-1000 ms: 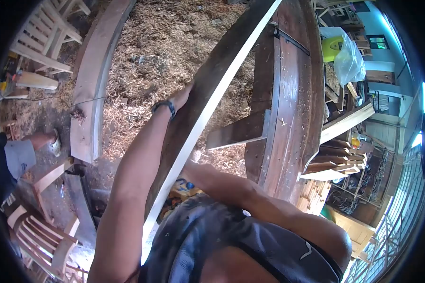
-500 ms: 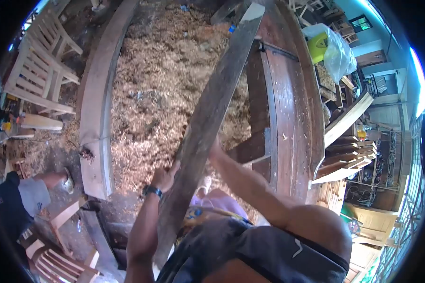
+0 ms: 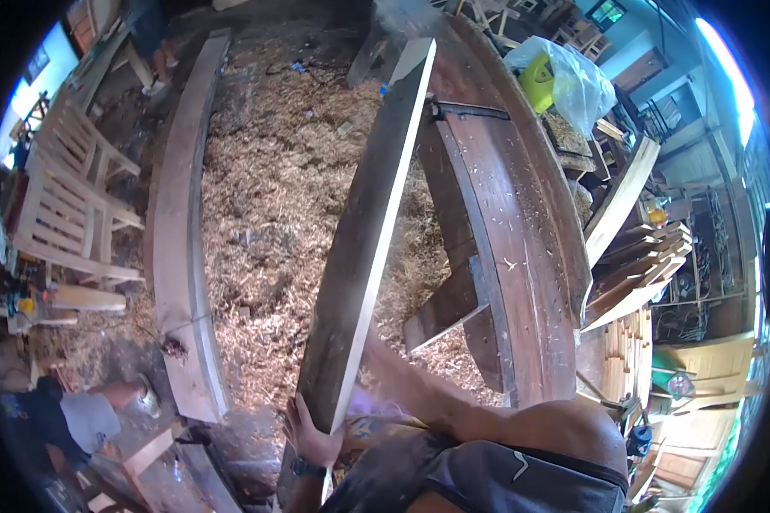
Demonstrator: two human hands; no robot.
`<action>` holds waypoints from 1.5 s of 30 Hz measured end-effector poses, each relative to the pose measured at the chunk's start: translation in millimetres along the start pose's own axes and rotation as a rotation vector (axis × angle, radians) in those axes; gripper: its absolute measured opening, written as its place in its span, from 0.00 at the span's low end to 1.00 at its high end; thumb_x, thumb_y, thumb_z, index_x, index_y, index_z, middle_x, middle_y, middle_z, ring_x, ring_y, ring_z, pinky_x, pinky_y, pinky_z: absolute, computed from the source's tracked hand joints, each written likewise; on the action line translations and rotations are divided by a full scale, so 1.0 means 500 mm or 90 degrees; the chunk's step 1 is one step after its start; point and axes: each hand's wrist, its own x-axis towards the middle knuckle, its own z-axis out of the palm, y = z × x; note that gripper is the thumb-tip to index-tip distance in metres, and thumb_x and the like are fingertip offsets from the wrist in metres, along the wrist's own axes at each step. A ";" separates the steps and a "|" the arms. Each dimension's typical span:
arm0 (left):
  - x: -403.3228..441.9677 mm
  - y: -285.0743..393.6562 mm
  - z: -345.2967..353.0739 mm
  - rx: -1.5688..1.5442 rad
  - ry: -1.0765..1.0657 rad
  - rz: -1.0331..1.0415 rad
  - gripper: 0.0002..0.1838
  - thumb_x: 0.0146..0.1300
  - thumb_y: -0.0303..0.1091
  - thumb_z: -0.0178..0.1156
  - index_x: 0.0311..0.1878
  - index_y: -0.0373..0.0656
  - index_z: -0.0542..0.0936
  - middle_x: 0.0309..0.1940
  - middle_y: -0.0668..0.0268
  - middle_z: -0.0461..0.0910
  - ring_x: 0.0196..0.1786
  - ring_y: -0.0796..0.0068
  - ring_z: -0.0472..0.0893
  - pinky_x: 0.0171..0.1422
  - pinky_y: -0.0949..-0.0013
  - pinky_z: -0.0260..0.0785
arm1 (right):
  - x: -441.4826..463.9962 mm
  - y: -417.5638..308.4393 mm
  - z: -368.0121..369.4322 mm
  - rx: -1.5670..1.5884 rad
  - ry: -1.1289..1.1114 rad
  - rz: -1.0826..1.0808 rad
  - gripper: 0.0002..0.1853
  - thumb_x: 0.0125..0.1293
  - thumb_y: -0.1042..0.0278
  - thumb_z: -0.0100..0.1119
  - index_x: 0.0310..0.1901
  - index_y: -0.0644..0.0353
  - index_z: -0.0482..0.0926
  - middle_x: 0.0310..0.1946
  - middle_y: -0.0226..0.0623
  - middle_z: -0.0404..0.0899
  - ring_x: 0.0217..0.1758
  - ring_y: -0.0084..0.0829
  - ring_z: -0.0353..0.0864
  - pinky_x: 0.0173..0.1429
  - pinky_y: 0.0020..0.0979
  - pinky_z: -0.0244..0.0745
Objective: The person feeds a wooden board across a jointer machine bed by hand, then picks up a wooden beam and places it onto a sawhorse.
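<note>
Plank (image 3: 359,222): left of the bench (image 3: 513,231), pale edge facing it
Left hand (image 3: 316,439): gripping the plank near its lower end
Right hand: hidden behind the plank; grip cannot be told
Shavings (image 3: 265,197): left of the bench

Glaring bright strip (image 3: 727,75) at upper right, dark bowed edges

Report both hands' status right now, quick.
Left hand: closed on the dark-faced plank, gripping it near its lower end.
Right hand: hidden behind the plank; open or closed cannot be told.
</note>
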 end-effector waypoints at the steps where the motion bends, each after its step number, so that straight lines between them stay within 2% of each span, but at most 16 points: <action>1: -0.010 -0.015 0.013 -0.007 0.004 0.019 0.62 0.41 0.49 0.78 0.79 0.43 0.57 0.73 0.37 0.62 0.72 0.31 0.64 0.75 0.33 0.54 | -0.015 0.016 -0.013 0.018 0.006 0.020 0.28 0.68 0.40 0.57 0.53 0.60 0.83 0.46 0.48 0.86 0.45 0.47 0.86 0.54 0.53 0.82; 5: -0.052 -0.042 0.051 0.042 0.034 0.053 0.63 0.37 0.59 0.77 0.78 0.43 0.62 0.71 0.36 0.64 0.71 0.30 0.65 0.75 0.33 0.55 | -0.045 0.052 -0.070 0.087 0.025 0.074 0.28 0.68 0.41 0.57 0.53 0.60 0.83 0.46 0.48 0.86 0.45 0.47 0.86 0.54 0.53 0.82; 7: -0.069 -0.059 0.066 0.079 -0.025 0.036 0.71 0.32 0.60 0.78 0.80 0.42 0.55 0.75 0.33 0.58 0.74 0.30 0.62 0.77 0.36 0.52 | -0.058 0.052 -0.101 0.116 0.032 0.082 0.28 0.68 0.41 0.57 0.53 0.60 0.83 0.46 0.47 0.86 0.45 0.47 0.86 0.54 0.53 0.81; 13: -0.067 -0.005 0.065 0.005 0.019 0.106 0.74 0.27 0.60 0.79 0.81 0.44 0.54 0.77 0.34 0.54 0.75 0.31 0.61 0.78 0.36 0.52 | -0.075 -0.019 -0.178 0.176 0.020 0.054 0.27 0.68 0.42 0.57 0.53 0.59 0.83 0.46 0.47 0.86 0.46 0.47 0.86 0.54 0.54 0.81; 14: -0.073 0.017 0.067 -0.023 0.018 0.081 0.74 0.27 0.58 0.79 0.81 0.44 0.54 0.77 0.34 0.55 0.76 0.32 0.59 0.78 0.36 0.53 | -0.078 -0.043 -0.194 0.184 0.016 0.045 0.27 0.68 0.42 0.57 0.53 0.59 0.83 0.46 0.47 0.86 0.46 0.47 0.86 0.54 0.54 0.81; 17: -0.091 0.005 0.092 0.046 -0.014 0.075 0.75 0.26 0.56 0.80 0.82 0.45 0.52 0.76 0.36 0.56 0.75 0.31 0.59 0.78 0.37 0.52 | -0.085 -0.146 -0.250 0.195 -0.014 0.007 0.27 0.68 0.42 0.58 0.53 0.59 0.83 0.46 0.47 0.86 0.46 0.47 0.86 0.54 0.54 0.81; 18: -0.098 0.018 0.091 0.080 0.066 0.158 0.65 0.30 0.54 0.79 0.78 0.46 0.62 0.65 0.38 0.72 0.67 0.35 0.72 0.71 0.41 0.64 | -0.090 -0.188 -0.272 0.199 -0.026 -0.009 0.27 0.68 0.42 0.58 0.53 0.59 0.83 0.46 0.47 0.86 0.46 0.47 0.86 0.54 0.54 0.81; 19: -0.105 0.027 0.093 0.077 0.061 0.180 0.65 0.30 0.54 0.79 0.78 0.46 0.62 0.65 0.38 0.72 0.67 0.35 0.72 0.71 0.41 0.64 | -0.098 -0.228 -0.294 0.202 -0.037 -0.025 0.27 0.68 0.42 0.58 0.53 0.59 0.83 0.46 0.47 0.86 0.46 0.47 0.86 0.54 0.54 0.81; 21: -0.105 0.032 0.082 0.090 -0.154 0.101 0.64 0.47 0.66 0.75 0.83 0.53 0.52 0.80 0.43 0.51 0.79 0.39 0.56 0.79 0.43 0.57 | -0.131 -0.295 -0.337 0.230 -0.059 -0.065 0.27 0.68 0.42 0.58 0.53 0.59 0.83 0.46 0.47 0.86 0.46 0.47 0.86 0.54 0.54 0.81; 22: -0.109 0.045 0.096 0.103 -0.131 0.103 0.65 0.45 0.63 0.75 0.83 0.52 0.52 0.77 0.40 0.56 0.76 0.38 0.60 0.77 0.42 0.59 | -0.153 -0.310 -0.354 0.246 -0.067 -0.082 0.27 0.68 0.42 0.58 0.53 0.59 0.83 0.46 0.47 0.86 0.46 0.47 0.86 0.54 0.54 0.81; 23: -0.095 0.019 0.123 0.123 -0.146 0.105 0.66 0.42 0.61 0.77 0.83 0.53 0.53 0.76 0.43 0.58 0.75 0.39 0.62 0.76 0.44 0.61 | -0.171 -0.323 -0.373 0.274 -0.077 -0.097 0.26 0.68 0.43 0.58 0.53 0.59 0.83 0.46 0.47 0.86 0.46 0.47 0.86 0.53 0.54 0.81; 25: -0.080 -0.046 0.190 0.157 -0.071 0.210 0.64 0.45 0.61 0.77 0.83 0.56 0.53 0.78 0.49 0.58 0.76 0.42 0.62 0.76 0.46 0.61 | -0.207 -0.312 -0.398 0.327 -0.090 -0.125 0.26 0.68 0.43 0.58 0.53 0.59 0.83 0.46 0.47 0.86 0.46 0.47 0.86 0.53 0.54 0.81; 26: -0.067 -0.115 0.238 0.273 -0.034 0.216 0.52 0.61 0.64 0.66 0.83 0.58 0.52 0.80 0.55 0.57 0.79 0.46 0.60 0.78 0.46 0.59 | -0.219 -0.289 -0.413 0.361 -0.094 -0.127 0.26 0.68 0.43 0.58 0.53 0.59 0.83 0.46 0.47 0.86 0.46 0.47 0.86 0.53 0.54 0.81; 30: 0.007 -0.045 0.180 0.284 -0.082 0.224 0.52 0.59 0.62 0.67 0.82 0.56 0.54 0.77 0.54 0.59 0.76 0.45 0.62 0.77 0.46 0.60 | -0.262 -0.212 -0.450 0.488 -0.103 -0.148 0.26 0.69 0.43 0.58 0.53 0.59 0.83 0.46 0.47 0.86 0.46 0.47 0.86 0.53 0.54 0.81; 35: 0.108 0.011 0.138 0.337 -0.133 0.266 0.52 0.56 0.61 0.68 0.80 0.55 0.57 0.73 0.53 0.62 0.73 0.44 0.65 0.74 0.46 0.62 | -0.292 -0.190 -0.449 0.602 -0.132 -0.192 0.25 0.69 0.44 0.58 0.53 0.59 0.84 0.46 0.47 0.86 0.46 0.47 0.86 0.53 0.55 0.81; 45: 0.392 0.093 0.060 0.446 -0.258 0.436 0.51 0.50 0.57 0.71 0.76 0.52 0.62 0.66 0.50 0.69 0.67 0.43 0.70 0.70 0.46 0.66 | -0.269 -0.191 -0.395 0.792 -0.125 -0.361 0.24 0.69 0.45 0.58 0.52 0.59 0.84 0.46 0.47 0.86 0.46 0.47 0.85 0.53 0.55 0.81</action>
